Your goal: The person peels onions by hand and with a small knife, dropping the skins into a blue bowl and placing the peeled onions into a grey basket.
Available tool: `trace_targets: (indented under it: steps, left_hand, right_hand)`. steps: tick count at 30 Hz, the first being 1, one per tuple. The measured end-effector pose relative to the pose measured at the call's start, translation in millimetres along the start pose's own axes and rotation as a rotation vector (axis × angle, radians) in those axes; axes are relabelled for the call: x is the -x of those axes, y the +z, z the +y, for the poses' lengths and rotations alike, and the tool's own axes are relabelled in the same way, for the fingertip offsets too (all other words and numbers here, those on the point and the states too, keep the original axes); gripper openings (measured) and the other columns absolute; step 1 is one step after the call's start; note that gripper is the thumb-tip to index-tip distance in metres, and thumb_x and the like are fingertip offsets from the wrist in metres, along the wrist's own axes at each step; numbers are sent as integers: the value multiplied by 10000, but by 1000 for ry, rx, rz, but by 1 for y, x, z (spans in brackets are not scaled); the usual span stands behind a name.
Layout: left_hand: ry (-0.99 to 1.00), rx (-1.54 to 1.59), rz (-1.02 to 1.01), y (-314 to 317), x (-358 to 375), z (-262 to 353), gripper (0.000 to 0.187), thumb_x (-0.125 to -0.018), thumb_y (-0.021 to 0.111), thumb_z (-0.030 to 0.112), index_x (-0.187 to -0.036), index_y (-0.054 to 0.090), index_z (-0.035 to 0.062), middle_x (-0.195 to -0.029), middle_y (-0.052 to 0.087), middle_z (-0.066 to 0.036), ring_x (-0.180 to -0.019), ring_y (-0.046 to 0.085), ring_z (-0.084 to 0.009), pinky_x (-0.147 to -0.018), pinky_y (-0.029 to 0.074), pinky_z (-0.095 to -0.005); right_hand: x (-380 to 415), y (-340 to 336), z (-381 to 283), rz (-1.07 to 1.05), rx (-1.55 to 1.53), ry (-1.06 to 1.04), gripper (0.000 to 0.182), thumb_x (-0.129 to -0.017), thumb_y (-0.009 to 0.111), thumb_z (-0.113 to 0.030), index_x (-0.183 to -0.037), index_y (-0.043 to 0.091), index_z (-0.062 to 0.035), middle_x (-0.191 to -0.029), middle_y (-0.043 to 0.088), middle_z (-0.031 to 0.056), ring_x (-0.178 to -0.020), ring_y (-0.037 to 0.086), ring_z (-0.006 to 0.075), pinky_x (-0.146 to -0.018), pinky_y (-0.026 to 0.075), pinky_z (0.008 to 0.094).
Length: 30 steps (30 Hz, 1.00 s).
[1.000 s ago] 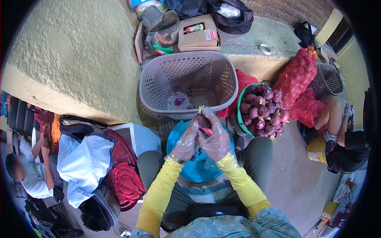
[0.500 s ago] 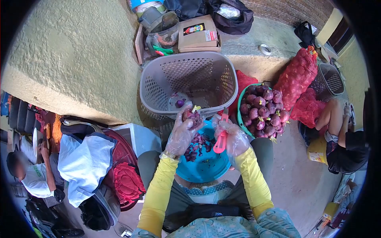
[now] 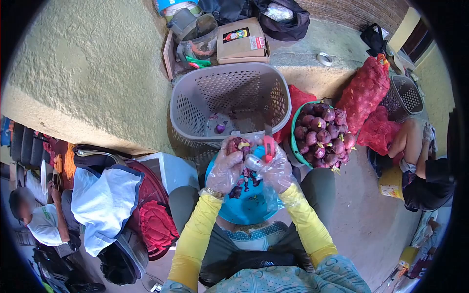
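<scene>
Far left: a seated person point(image 3: 46, 222) in a white top, beside a round red plastic tub point(image 3: 140, 188) with pale blue-and-white cloth draped over its left side.
Left-centre: crumpled red cloth point(image 3: 156, 222); white box point(image 3: 172, 171) just beyond.
Left hand point(image 3: 223, 168): clear plastic glove, yellow sleeve, metal-banded wristwatch; fingers curled closed around one onion.
Held onion: round, purple-skinned onion point(image 3: 238, 145), pale green at its top, above the blue basin and near the basket's front rim.
Basket: large grey perforated plastic basket point(image 3: 183, 105); a small purple piece point(image 3: 220, 128) and skin scraps on its floor.
Basin: round blue plastic basin point(image 3: 254, 212) between the knees, purple peelings inside.
Right hand point(image 3: 277, 168): clear plastic glove, yellow sleeve; fingers closed on a red-handled knife point(image 3: 269, 148), blade upward, near the onion.
Right-centre: round green basin point(image 3: 294, 141), heaped with purple onions point(image 3: 320, 136).
Right: long red mesh sack point(image 3: 364, 90), filled, leaning beyond the heap.
Far right: a second person point(image 3: 425, 180) in dark clothing, beside a yellow bucket point(image 3: 392, 183).
</scene>
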<state>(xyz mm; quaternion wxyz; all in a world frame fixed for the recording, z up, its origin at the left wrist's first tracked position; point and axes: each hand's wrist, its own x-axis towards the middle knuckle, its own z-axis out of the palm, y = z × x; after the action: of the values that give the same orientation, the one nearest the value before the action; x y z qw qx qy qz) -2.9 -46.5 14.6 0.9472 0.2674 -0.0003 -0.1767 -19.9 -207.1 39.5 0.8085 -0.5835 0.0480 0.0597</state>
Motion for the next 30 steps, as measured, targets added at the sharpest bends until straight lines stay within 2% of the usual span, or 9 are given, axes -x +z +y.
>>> trace_targets:
  steps: [2,7,12,16,18,19,22,28,30]
  left_hand:
    - [8,-43,-44,-3,1,-3,504,-987,599,155,-1450,406,106,-1385,531,-146,-1235,565,-283,-1084,460,-450]
    - [-65,233,42,1,5,-11,472,-1040,519,332,-1444,444,100,-1423,517,-124,-1256,554,-279,-1079,465,-429]
    - [-42,281,-49,-8,2,-17,423,-1053,499,296,-1413,484,73,-1357,553,-108,-1249,523,-240,-1042,462,-422]
    - [-9,260,30,-3,5,-16,413,-1049,514,277,-1404,478,67,-1325,560,-114,-1226,528,-241,-1018,471,-415]
    - [19,82,80,-5,6,-13,413,-1037,545,254,-1390,475,51,-1313,561,-117,-1212,538,-248,-1034,464,-415]
    - [18,81,81,-10,6,-8,413,-1037,545,254,-1390,475,51,-1313,561,-117,-1212,538,-248,-1034,464,-415]
    - [-105,-228,35,-18,5,15,369,-991,599,229,-1311,511,69,-1292,567,-86,-1129,590,-190,-1034,465,-415]
    - [-173,-49,100,-18,-1,-1,324,-1027,564,308,-1216,578,45,-1146,615,-61,-1086,589,-169,-1032,458,-403]
    - [-156,-55,111,-21,-4,-4,327,-1034,551,322,-1213,578,50,-1145,614,-61,-1085,583,-165,-1032,455,-401]
  right_hand:
    - [-6,-5,11,-91,198,-176,610,-796,816,-23,-1325,514,-28,-1238,610,61,-1103,596,151,-977,497,334]
    - [-11,4,23,-170,43,-236,742,-785,817,7,-1391,390,-15,-1224,612,81,-1147,592,165,-1002,493,332]
    - [-19,-1,37,-138,-66,-193,575,-815,767,54,-1284,444,-21,-1088,638,50,-1033,624,135,-949,516,302]
    - [-15,-1,40,-94,18,-223,519,-834,750,48,-1261,465,-30,-1021,638,35,-985,625,119,-906,526,289]
    - [-10,-6,29,-64,488,-342,457,-847,763,2,-1226,509,-26,-1004,641,28,-961,619,111,-880,525,275]
    - [-10,-11,32,-63,487,-340,457,-847,763,2,-1226,509,-26,-1004,641,28,-961,619,111,-880,525,275]
    - [-14,-18,28,-62,188,8,415,-858,790,-89,-1204,572,-21,-1022,652,17,-915,604,97,-847,518,259]
    - [-16,-11,33,-74,116,-153,310,-881,771,-112,-1139,615,-36,-1017,645,11,-930,601,93,-847,517,277]
    - [-9,-9,27,-47,54,-92,266,-890,750,-93,-1113,613,-41,-1001,636,6,-924,594,92,-856,509,280]
